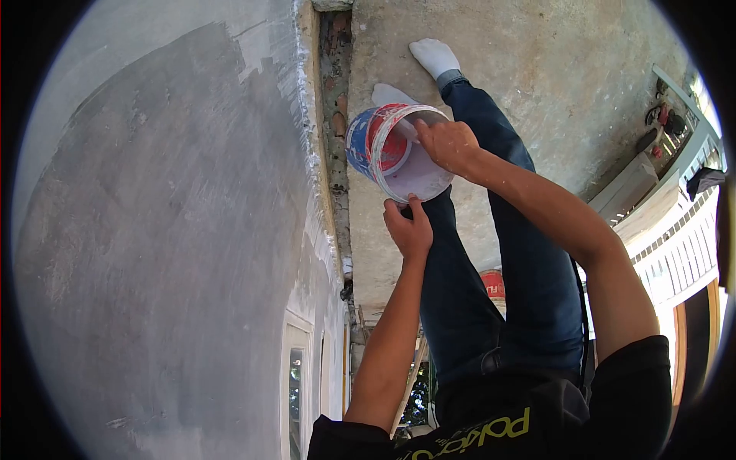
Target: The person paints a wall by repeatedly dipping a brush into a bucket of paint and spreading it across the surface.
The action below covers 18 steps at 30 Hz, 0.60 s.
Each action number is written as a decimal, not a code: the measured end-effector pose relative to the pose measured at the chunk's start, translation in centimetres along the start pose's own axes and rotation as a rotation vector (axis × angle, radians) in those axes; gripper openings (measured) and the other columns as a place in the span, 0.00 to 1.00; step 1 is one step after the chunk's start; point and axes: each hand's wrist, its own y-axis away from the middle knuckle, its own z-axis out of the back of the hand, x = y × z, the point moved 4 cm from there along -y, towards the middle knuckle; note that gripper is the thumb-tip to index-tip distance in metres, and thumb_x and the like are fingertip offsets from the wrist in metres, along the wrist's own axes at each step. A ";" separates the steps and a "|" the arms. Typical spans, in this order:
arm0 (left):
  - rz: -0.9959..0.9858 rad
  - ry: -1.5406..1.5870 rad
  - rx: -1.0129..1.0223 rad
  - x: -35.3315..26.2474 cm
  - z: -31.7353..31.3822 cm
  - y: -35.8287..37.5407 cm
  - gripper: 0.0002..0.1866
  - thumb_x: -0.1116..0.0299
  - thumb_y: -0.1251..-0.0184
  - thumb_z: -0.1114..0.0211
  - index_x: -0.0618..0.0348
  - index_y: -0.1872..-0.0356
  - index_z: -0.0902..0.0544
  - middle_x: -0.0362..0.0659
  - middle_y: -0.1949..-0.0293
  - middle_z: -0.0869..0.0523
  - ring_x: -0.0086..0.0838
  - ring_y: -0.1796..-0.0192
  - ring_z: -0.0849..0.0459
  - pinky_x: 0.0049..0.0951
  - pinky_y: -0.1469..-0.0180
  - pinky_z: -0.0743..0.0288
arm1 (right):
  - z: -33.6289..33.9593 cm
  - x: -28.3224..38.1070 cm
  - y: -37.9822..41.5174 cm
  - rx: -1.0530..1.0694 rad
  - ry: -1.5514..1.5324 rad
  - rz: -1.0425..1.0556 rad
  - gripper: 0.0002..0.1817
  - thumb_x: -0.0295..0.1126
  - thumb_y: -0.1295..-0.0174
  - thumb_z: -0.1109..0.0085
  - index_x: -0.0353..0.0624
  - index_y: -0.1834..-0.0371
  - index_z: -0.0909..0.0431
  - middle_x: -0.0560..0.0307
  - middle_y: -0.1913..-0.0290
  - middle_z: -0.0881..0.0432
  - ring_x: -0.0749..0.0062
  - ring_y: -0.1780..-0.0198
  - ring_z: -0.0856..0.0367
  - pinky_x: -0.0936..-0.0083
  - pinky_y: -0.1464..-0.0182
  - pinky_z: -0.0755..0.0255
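Observation:
A paint bucket (420, 178) with a red and blue outside and a paint-smeared white rim is tilted in front of my legs, its mouth facing me. A whitish coating covers its inner wall. My left hand (410, 228) grips the lower rim, thumb over the edge and the other fingers underneath. Reaching into the bucket's mouth near the upper rim is my right hand (451, 146), fingers curled. Beside its fingertips shows a pale shape, and I cannot make out what the fingers hold.
A grey, patchily coated wall (169, 199) rises on the left. A narrow gap with rubble (338, 100) runs between it and the concrete floor (529, 54). Behind my legs stands a red container (494, 285). Planks (630, 186) and a white railing (686, 257) are at the right.

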 end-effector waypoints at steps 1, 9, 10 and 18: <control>-0.006 0.002 -0.005 0.0 0.0 0.0 0.17 0.59 0.30 0.38 0.65 0.60 0.28 0.55 0.63 0.21 0.49 0.56 0.24 0.46 0.51 0.32 | -0.2 -0.3 0.8 0.023 0.025 0.025 0.17 0.32 0.32 0.48 0.39 0.43 0.27 0.48 0.64 0.12 0.55 0.61 0.10 0.64 0.63 0.17; -0.009 -0.012 -0.027 0.2 0.0 0.0 0.16 0.60 0.31 0.38 0.64 0.63 0.29 0.54 0.66 0.22 0.49 0.57 0.24 0.47 0.52 0.32 | -0.8 -2.2 5.9 0.048 -0.129 0.067 0.14 0.38 0.29 0.50 0.40 0.49 0.29 0.42 0.69 0.14 0.47 0.66 0.13 0.54 0.65 0.20; -0.007 -0.019 -0.028 0.2 0.0 0.1 0.16 0.60 0.31 0.38 0.64 0.63 0.29 0.54 0.66 0.22 0.49 0.57 0.24 0.47 0.52 0.33 | -0.8 -2.2 6.1 0.047 -0.138 0.052 0.14 0.39 0.29 0.50 0.40 0.49 0.29 0.42 0.69 0.14 0.47 0.66 0.13 0.54 0.65 0.20; 0.001 -0.030 -0.020 0.0 0.2 0.0 0.16 0.60 0.31 0.38 0.64 0.63 0.28 0.53 0.66 0.22 0.49 0.57 0.25 0.48 0.51 0.33 | -1.2 -2.2 5.9 0.045 -0.174 0.039 0.14 0.40 0.29 0.50 0.42 0.51 0.29 0.43 0.69 0.14 0.46 0.67 0.14 0.52 0.64 0.22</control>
